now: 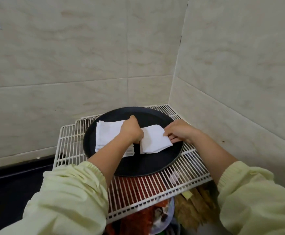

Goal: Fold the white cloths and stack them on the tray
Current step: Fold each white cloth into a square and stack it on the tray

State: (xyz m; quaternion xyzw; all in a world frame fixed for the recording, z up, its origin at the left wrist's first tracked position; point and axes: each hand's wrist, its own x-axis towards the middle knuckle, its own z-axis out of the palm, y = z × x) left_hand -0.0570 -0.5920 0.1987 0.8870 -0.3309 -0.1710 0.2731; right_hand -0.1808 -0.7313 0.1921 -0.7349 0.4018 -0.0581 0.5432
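Observation:
A round black tray (155,165) lies on a white wire rack. On its left half lies a folded white cloth (107,134), partly hidden by my left forearm. A second folded white cloth (153,141) sits at the tray's middle right. My left hand (131,131) is curled, its fingers pinching the left edge of this second cloth. My right hand (179,131) pinches the same cloth at its right edge. Both sleeves are pale yellow-green.
The white wire rack (185,173) stands in a corner of tiled walls (87,65). Under the rack's front edge show red and brown items (141,216). A dark counter (11,184) lies at the lower left.

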